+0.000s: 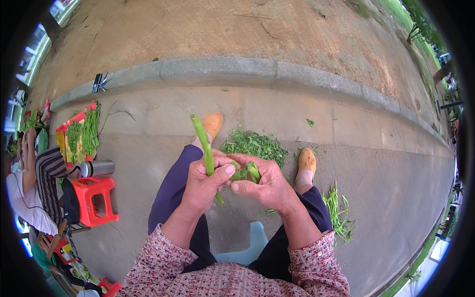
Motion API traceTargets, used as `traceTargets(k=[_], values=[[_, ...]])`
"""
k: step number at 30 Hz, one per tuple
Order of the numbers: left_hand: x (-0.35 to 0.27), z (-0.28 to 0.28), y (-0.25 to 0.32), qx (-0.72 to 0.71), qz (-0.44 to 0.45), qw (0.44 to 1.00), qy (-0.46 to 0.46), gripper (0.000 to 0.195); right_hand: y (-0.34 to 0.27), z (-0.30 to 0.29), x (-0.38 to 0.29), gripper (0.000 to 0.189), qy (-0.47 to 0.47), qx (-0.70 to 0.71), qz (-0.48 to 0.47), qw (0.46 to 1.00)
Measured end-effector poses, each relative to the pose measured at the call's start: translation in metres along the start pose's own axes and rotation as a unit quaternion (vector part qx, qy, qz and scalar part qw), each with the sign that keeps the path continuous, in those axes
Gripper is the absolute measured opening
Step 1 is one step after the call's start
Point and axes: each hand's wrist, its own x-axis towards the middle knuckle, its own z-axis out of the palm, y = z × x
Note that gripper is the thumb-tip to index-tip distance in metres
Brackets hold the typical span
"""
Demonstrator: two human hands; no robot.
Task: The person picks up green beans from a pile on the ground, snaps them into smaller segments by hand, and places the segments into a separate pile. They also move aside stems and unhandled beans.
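Between my knees, both hands are close together in front of me. My left hand [205, 178] grips a long thick green stem [204, 143], which slants up past the thumb and pokes out below the palm. In my right hand [267, 180] are short green stem pieces [253, 172], held between thumb and fingers. The left fingertips reach close to these pieces; whether they touch is hard to tell. Beyond the hands a heap of torn green leaves [256, 146] lies on the ground between my feet. Long green stems [338, 213] lie on the pavement beside my right leg.
A red plastic stool [95, 200] stands at left beside a steel flask [97, 168]. Bundles of greens [90, 130] lie on a red and yellow sheet. Seated people [28, 189] work along the left edge. A stone kerb [219, 70] crosses ahead. A pale blue stool [256, 243] is under me.
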Motion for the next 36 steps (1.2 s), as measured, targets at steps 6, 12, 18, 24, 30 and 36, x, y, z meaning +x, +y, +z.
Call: traceTargets(k=[6,12,18,24,30,36], values=[[-0.001,0.003,-0.005,0.004,-0.020,1.000,-0.001,0.011,0.012,0.003,-0.001,0.037,0.059,-0.230,0.035,0.971],[0.000,0.004,-0.007,0.103,0.019,0.994,0.010,0.016,0.010,0.001,-0.004,0.021,0.092,-0.250,0.048,0.963],[0.002,0.009,-0.002,0.227,0.080,0.970,0.022,0.024,-0.007,-0.010,-0.002,0.019,0.154,-0.055,0.031,0.986],[0.003,0.006,-0.008,0.257,0.102,0.961,0.010,0.024,-0.006,-0.012,0.002,0.016,0.165,0.031,-0.030,0.985],[0.002,0.008,-0.008,0.292,0.105,0.951,-0.006,0.022,-0.013,-0.014,0.000,0.017,0.192,0.128,-0.027,0.973],[0.001,0.011,-0.010,0.316,0.088,0.941,-0.083,0.026,-0.018,-0.004,0.002,0.019,0.229,0.080,-0.019,0.970]])
